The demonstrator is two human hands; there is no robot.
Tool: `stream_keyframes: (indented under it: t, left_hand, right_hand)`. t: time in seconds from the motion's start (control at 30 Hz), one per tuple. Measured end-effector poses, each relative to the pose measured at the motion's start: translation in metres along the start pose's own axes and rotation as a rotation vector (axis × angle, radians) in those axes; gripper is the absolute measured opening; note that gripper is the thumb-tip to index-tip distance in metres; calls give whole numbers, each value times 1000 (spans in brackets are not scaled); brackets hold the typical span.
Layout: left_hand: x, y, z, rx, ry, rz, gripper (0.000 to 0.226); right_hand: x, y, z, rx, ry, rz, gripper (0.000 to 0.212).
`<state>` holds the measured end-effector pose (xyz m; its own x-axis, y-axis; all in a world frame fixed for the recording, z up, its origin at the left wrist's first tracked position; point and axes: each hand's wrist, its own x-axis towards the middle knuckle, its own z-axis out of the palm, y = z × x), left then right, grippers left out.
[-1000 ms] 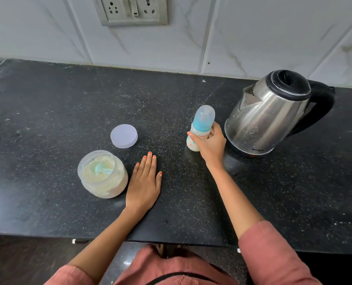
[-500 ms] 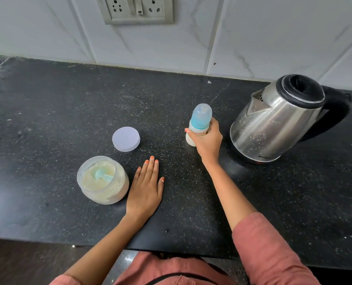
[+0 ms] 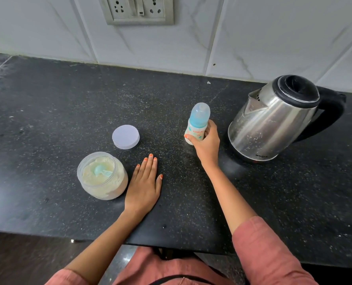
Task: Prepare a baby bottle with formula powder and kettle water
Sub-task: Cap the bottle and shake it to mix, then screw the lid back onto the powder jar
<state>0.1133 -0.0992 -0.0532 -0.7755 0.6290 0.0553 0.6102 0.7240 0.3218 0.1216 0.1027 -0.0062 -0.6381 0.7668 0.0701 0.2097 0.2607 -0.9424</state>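
risk sits mostly with the baby bottle (image 3: 197,125), which stands upright on the black countertop (image 3: 47,112) between the loose white lid (image 3: 125,137) and the steel kettle (image 3: 273,122), its blue cap on and its body wrapped low down by the right hand (image 3: 207,144), whose fingers curl closed around it with the thumb across the front. the grip is near the base and the bottle is tall and narrow, so a quick lift or twist could, i judge, tip it sideways or knock it into the kettle just to its right; if the cap is loosened one-handed the bottle may spin rather than open. the left hand (image 3: 144,186) lies flat on the counter, fingers straight and together, holding nothing, just beside the open formula jar (image 3: 102,175), where a blue scoop (image 3: 101,171) lies in the pale powder; a careless sweep of that hand could nudge the jar and spill powder. whether the kettle holds water, or hot water, cannot be told, and its lid is shut. the counter is dark speckled stone, faintly dusty, running to a white marbled tile wall with a switch and socket plate (image 3: 139,10); its front edge sits close to the person's pink sleeves.
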Motion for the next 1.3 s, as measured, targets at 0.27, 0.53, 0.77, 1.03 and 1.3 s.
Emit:
stream_keyframes:
  t: [0.27, 0.53, 0.77, 1.03, 1.3]
  left_hand:
    - [-1, 0, -1, -12, -10, -20, 54]
    - [1, 1, -5, -43, -53, -28, 54]
    - [-2, 16, -52, -313, 77, 161, 45]
    - [-13, -25, -141, -469, 313, 282, 32]
    - [-19, -106, -153, -796, 4, 150, 71]
  right_hand:
    - [-26, 16, -22, -72, 25, 7, 46]
    - [-53, 13, -19, -61, -97, 1, 12]
    - [-65, -17, -1, -22, -131, -73, 12]
    - [-61, -54, 55, -41, -229, -74, 9]
    - [-37, -67, 124, -277, -379, -127, 28]
